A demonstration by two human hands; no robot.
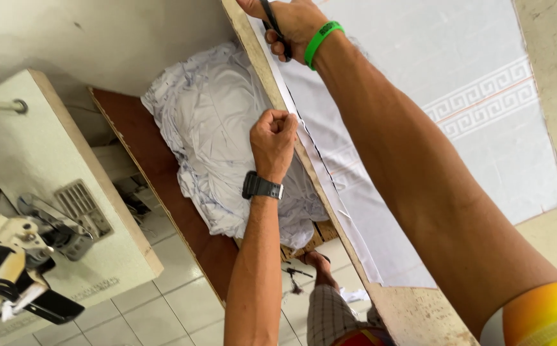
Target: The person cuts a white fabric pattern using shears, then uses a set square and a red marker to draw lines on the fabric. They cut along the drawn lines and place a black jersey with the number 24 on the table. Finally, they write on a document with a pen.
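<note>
Far left: sewing machine on a cream side table, tiled floor below. Next right, brown low shelf carrying a heap of white fabric. Centre: left hand, black watch on the wrist, fingers closed, pinching the trimmed edge strip of the white printed cloth right at the worktop edge. Top centre-right: right hand, green wristband, fingers closed around black scissors, blades partly out of frame, positioned on the cloth edge farther along the same worktop edge. Cloth lies flat across the worktop, key-pattern border toward the right. Bottom centre, a foot on the floor with fabric scraps near it.
</note>
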